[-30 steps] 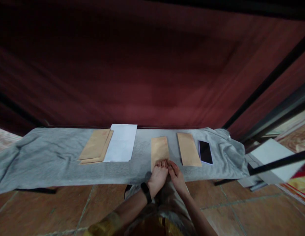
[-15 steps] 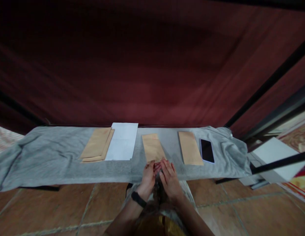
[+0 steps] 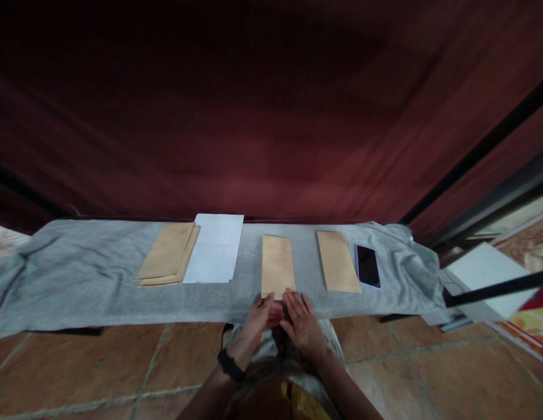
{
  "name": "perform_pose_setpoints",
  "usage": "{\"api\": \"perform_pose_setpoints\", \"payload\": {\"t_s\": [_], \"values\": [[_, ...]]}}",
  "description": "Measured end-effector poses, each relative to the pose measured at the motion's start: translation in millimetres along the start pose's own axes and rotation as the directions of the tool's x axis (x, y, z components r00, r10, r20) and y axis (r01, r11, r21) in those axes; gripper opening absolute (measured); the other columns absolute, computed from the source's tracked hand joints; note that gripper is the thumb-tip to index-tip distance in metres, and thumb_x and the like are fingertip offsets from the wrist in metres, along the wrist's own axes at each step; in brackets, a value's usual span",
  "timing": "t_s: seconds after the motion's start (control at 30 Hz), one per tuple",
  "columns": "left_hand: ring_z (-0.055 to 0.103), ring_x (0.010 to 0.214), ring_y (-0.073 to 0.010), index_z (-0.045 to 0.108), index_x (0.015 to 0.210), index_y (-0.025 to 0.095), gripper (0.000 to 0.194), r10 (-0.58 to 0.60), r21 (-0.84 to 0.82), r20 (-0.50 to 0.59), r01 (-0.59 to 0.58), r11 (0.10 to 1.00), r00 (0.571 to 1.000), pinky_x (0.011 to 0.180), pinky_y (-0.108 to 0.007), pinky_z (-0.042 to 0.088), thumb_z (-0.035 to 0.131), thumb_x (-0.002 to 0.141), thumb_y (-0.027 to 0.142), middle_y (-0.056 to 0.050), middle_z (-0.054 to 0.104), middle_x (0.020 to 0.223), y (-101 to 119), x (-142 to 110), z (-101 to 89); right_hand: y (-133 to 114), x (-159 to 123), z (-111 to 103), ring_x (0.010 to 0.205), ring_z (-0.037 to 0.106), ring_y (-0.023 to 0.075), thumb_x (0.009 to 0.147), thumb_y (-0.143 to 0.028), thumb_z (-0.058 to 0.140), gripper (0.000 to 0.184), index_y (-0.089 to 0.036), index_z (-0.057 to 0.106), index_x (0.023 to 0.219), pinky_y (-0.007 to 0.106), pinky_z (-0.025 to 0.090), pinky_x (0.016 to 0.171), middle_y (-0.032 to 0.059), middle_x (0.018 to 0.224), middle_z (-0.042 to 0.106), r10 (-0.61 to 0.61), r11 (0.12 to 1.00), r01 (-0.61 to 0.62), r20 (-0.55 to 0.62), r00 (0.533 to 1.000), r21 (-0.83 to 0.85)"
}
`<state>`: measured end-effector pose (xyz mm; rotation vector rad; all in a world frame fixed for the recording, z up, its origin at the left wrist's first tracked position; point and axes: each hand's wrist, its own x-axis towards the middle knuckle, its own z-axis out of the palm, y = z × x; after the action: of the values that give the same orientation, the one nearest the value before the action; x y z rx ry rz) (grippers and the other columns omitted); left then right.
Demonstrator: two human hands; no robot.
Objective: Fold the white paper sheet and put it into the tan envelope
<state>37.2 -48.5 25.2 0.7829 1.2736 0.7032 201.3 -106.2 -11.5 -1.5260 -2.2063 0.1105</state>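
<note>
A brown paper envelope (image 3: pixel 277 265) lies lengthwise in front of me on the grey cloth, its near end at my fingers. My left hand (image 3: pixel 256 321), with a black band on the wrist, pinches the near left corner, other fingers reaching toward the right hand. My right hand (image 3: pixel 302 321) rests with outstretched fingers on the near right corner, pressing the paper. To the right lies another brown envelope (image 3: pixel 339 261). On the left, sheets of white paper (image 3: pixel 214 249) lie partly beneath a small stack of brown envelopes (image 3: pixel 166 252).
A phone (image 3: pixel 368 266) with a pale purple edge lies at the right. The grey cloth (image 3: pixel 87 268) covers a long narrow table. Dark red fabric (image 3: pixel 262 146) hangs behind it. A black bar (image 3: pixel 494 290) and a white box-like object (image 3: pixel 485 271) stand at the far right.
The middle envelope has turned from a slant to nearly straight, and more of its near end shows. Both hands have drawn slightly nearer to me, and the right fingers lie flatter.
</note>
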Motion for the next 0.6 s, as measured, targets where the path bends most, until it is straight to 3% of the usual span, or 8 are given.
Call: {"api": "perform_pose_setpoints", "payload": {"t_s": [0.07, 0.13, 0.17, 0.23, 0.27, 0.3, 0.43, 0.6], "values": [[0.071, 0.062, -0.0236, 0.069, 0.072, 0.016, 0.067, 0.051, 0.168, -0.034, -0.045, 0.985, 0.998, 0.063, -0.036, 0.058, 0.055, 0.078, 0.082, -0.01, 0.071, 0.066, -2, -3, -3.1, -1, 0, 1, 0.151, 0.034, 0.0263, 0.105, -0.037, 0.047, 0.061, -0.015, 0.03, 0.16, 0.054, 0.03, 0.124, 0.013, 0.161, 0.041, 0.007, 1.0, -0.007, 0.008, 1.0, -0.021], [0.073, 0.076, -0.0247, 0.071, 0.078, 0.018, 0.062, 0.242, 0.323, -0.016, -0.225, 0.919, 0.97, 0.075, -0.038, 0.06, 0.047, 0.089, 0.074, -0.011, 0.075, 0.078, -4, -3, -0.9, -4, 0, 3, 0.151, 0.034, 0.0265, 0.105, -0.033, 0.047, 0.057, -0.018, 0.035, 0.158, 0.054, 0.029, 0.124, 0.0113, 0.161, 0.041, 0.037, 0.998, -0.037, 0.01, 0.999, -0.042], [0.074, 0.091, -0.0252, 0.073, 0.089, 0.019, 0.057, 0.377, 0.406, 0.029, -0.356, 0.842, 0.926, 0.087, -0.04, 0.059, 0.044, 0.094, 0.067, -0.012, 0.077, 0.092, -4, 0, 2.2, -5, 1, 4, 0.15, 0.036, 0.0268, 0.105, -0.032, 0.047, 0.055, -0.019, 0.038, 0.157, 0.054, 0.029, 0.123, 0.0107, 0.161, 0.042, 0.053, 0.997, -0.052, 0.009, 0.999, -0.051], [0.061, 0.128, -0.025, 0.07, 0.119, 0.019, 0.049, 0.612, 0.582, 0.188, -0.589, 0.561, 0.768, 0.112, -0.045, 0.046, 0.038, 0.101, 0.053, -0.013, 0.069, 0.132, -3, 10, 11.0, -8, 2, 6, 0.148, 0.039, 0.028, 0.104, -0.032, 0.05, 0.051, -0.019, 0.045, 0.153, 0.056, 0.028, 0.124, 0.0111, 0.157, 0.047, 0.069, 0.996, -0.068, 0.009, 0.998, -0.065], [0.049, 0.141, -0.026, 0.063, 0.133, 0.018, 0.05, 0.661, 0.66, 0.271, -0.635, 0.401, 0.7, 0.119, -0.049, 0.038, 0.038, 0.103, 0.049, -0.013, 0.059, 0.147, -3, 18, 15.8, -9, 3, 8, 0.147, 0.04, 0.0283, 0.103, -0.032, 0.051, 0.049, -0.019, 0.049, 0.151, 0.056, 0.028, 0.124, 0.0114, 0.154, 0.051, 0.069, 0.995, -0.068, 0.009, 0.998, -0.07], [0.038, 0.149, -0.028, 0.055, 0.142, 0.016, 0.053, 0.666, 0.728, 0.329, -0.629, 0.273, 0.669, 0.123, -0.052, 0.032, 0.039, 0.103, 0.047, -0.014, 0.048, 0.157, -1, 28, 20.4, -10, 3, 9, 0.146, 0.042, 0.0282, 0.103, -0.031, 0.051, 0.047, -0.018, 0.052, 0.149, 0.056, 0.027, 0.124, 0.0114, 0.151, 0.055, 0.066, 0.995, -0.065, 0.01, 0.998, -0.074], [0.024, 0.155, -0.0314, 0.042, 0.153, 0.013, 0.061, 0.557, 0.878, 0.416, -0.477, -0.04, 0.718, 0.125, -0.057, 0.023, 0.039, 0.103, 0.047, -0.016, 0.035, 0.165, 11, 75, 33.7, -11, 3, 12, 0.145, 0.043, 0.0269, 0.103, -0.027, 0.051, 0.045, -0.017, 0.054, 0.146, 0.054, 0.03, 0.123, 0.0116, 0.148, 0.058, 0.093, 0.99, -0.095, -0.015, 0.996, -0.103], [0.016, 0.158, -0.0284, 0.034, 0.159, 0.02, 0.061, 0.522, 0.895, 0.432, -0.419, -0.151, 0.735, 0.126, -0.06, 0.013, 0.031, 0.104, 0.047, -0.009, 0.027, 0.169, 34, 119, 41.3, -10, 3, 10, 0.147, 0.04, 0.0248, 0.103, -0.028, 0.05, 0.054, -0.021, 0.041, 0.156, 0.05, 0.031, 0.123, 0.0086, 0.156, 0.05, 0.104, 0.987, -0.107, -0.031, 0.994, -0.123]]}}
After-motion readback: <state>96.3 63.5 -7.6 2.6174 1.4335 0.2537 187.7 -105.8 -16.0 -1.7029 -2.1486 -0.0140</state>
